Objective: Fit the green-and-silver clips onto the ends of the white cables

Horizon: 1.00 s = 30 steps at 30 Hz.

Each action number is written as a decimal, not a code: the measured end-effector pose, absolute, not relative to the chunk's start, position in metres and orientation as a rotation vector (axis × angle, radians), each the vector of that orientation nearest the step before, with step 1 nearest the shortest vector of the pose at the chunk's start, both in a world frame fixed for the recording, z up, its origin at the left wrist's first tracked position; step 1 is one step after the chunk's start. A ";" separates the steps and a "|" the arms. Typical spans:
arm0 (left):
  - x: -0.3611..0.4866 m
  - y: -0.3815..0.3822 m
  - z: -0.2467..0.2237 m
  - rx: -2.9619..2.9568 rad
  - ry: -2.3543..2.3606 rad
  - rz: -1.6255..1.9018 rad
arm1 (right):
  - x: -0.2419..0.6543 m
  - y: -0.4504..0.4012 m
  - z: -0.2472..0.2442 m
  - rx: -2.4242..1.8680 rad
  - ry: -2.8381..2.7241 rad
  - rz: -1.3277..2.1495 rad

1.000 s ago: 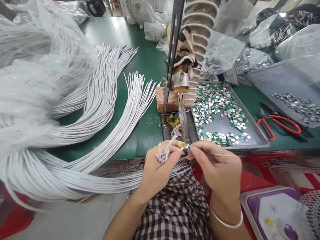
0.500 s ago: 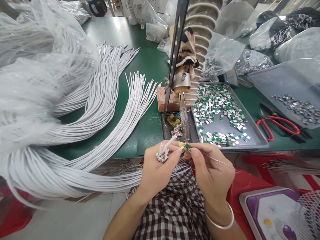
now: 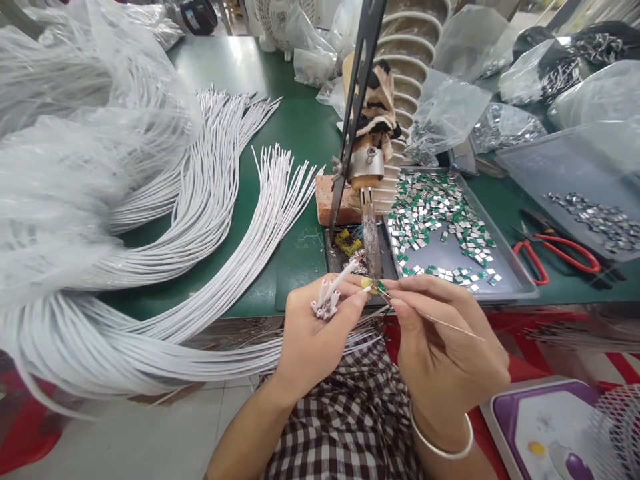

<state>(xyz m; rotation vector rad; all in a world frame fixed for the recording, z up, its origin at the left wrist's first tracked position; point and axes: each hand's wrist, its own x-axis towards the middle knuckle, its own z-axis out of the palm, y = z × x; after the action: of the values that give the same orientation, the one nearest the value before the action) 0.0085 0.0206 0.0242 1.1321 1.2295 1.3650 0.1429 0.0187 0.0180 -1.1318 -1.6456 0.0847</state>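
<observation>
My left hand [image 3: 317, 333] is closed round several white cables [image 3: 327, 300], their cut ends showing above the fist. A yellow-wrapped fingertip of it is beside a small green board [image 3: 381, 287], where one white cable end also meets. My right hand [image 3: 445, 340] pinches a thin silvery wire [image 3: 450, 325], whose tip reaches the green board. Just above the board stands the lower end of a soldering iron [image 3: 370, 233], clamped to a black slotted bar [image 3: 356, 100]. Whether the iron touches the board is too small to tell.
Bundles of white cables [image 3: 215, 247] cover the left of the green table. Right of the iron lie a metal tray [image 3: 520, 280] of small boards, red-handled pliers [image 3: 570, 253] and a bin [image 3: 545, 160] of metal parts. A brick [image 3: 327, 200] and ribbed hose [image 3: 407, 53] stand behind.
My right hand has shifted right and turned, its fingers now back from the board and along the wire. The green board sits slightly higher and nearer the iron's tip.
</observation>
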 end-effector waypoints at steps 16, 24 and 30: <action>0.004 0.017 0.014 1.385 1.208 1.228 | 0.152 0.021 0.014 -1.262 -1.679 0.439; 0.001 0.022 0.018 1.152 1.112 1.239 | 0.147 0.019 0.007 -1.191 -1.647 0.251; 0.002 0.026 0.024 1.144 1.074 1.309 | 0.142 0.022 0.010 -1.045 -1.579 0.098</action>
<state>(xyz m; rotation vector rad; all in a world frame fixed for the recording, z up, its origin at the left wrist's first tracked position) 0.0018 0.0260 0.0240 1.1438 1.0741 1.3088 0.1418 0.0217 0.0099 -1.0452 -1.5794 0.0982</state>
